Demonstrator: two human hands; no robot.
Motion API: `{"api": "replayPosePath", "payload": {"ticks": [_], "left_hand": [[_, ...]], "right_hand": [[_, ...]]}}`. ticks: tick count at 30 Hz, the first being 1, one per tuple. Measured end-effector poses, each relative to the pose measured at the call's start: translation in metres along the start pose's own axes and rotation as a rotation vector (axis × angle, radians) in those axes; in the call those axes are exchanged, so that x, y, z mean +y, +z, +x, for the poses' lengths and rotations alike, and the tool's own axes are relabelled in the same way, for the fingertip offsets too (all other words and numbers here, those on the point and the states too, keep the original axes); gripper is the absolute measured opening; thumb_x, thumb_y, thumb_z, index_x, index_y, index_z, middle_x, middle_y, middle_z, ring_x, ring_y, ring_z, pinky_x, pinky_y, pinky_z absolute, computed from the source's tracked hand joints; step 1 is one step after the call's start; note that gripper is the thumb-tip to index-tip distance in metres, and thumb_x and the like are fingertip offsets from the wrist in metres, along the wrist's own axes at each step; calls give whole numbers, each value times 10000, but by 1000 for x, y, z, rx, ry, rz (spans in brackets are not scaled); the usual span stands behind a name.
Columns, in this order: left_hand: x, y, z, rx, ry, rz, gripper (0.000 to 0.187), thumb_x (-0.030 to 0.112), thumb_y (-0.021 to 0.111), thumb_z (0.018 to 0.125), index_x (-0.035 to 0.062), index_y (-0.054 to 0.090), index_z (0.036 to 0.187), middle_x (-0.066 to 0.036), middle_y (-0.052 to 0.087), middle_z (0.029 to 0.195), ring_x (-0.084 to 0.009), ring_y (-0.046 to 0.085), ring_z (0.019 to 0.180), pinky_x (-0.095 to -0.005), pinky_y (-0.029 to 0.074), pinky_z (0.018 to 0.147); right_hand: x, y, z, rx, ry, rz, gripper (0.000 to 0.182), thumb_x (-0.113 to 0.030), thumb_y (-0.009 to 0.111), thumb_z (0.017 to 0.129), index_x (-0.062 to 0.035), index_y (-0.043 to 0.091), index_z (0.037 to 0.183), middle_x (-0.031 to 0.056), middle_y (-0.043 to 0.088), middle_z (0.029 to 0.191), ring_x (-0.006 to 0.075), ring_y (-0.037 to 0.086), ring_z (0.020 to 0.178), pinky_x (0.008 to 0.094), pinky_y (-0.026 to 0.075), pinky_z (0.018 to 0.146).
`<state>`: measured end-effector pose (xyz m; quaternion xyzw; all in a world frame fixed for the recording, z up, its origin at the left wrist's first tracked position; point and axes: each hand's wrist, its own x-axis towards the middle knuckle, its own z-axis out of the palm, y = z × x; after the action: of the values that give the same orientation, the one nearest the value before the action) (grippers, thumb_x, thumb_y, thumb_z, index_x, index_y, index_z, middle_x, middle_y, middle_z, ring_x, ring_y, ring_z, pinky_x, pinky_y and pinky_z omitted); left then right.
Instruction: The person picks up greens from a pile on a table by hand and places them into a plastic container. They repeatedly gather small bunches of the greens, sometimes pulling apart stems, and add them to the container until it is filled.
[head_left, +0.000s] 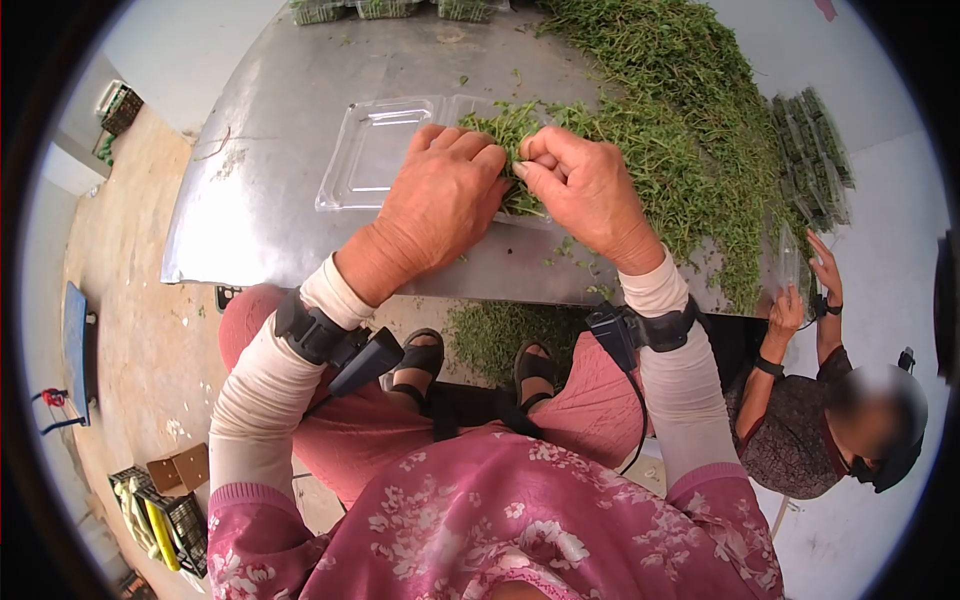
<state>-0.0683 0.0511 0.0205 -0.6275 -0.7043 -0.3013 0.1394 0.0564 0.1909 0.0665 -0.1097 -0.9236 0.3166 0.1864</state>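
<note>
My left hand (445, 190) curls over leafy green herb sprigs (508, 122), its fingers bent round their near side. Close beside it, my right hand (585, 190) pinches a sprig between thumb and forefinger. Under both hands lies a clear plastic clamshell box (335, 165), its lid folded open to the left. The sprigs rest over the box's right half, which my hands and the greens partly hide. A large heap of the same herbs (690, 140) spreads over the metal table (270, 120), right up to my right hand.
Filled clear boxes (385, 8) stand at the table's far edge, and more filled boxes (812, 150) are stacked at the right. A co-worker (800, 420) sits at the right with hands near a clear box. Loose greens (510, 335) lie beneath the table. A black crate (180, 520) stands lower left.
</note>
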Motion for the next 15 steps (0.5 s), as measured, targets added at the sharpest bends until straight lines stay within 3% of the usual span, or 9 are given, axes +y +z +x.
{"api": "replayPosePath", "payload": {"ticks": [2,15], "left_hand": [[3,-6,0,-75,-29,-13,229,95,649,821,-5,585,1015,-141,627,1106,-310,573,1063,-422,398,972],[2,-6,-1,-54,-17,-20,259,86,647,809,-9,595,1044,-149,627,1116,-317,572,1078,-429,394,993]], "right_hand": [[-2,0,0,-6,7,2,143,-96,667,843,3,629,938,169,678,767,279,676,663,344,526,628],[-4,1,-2,-10,-14,25,125,-72,664,836,19,614,905,178,668,749,304,668,644,353,515,602]]}}
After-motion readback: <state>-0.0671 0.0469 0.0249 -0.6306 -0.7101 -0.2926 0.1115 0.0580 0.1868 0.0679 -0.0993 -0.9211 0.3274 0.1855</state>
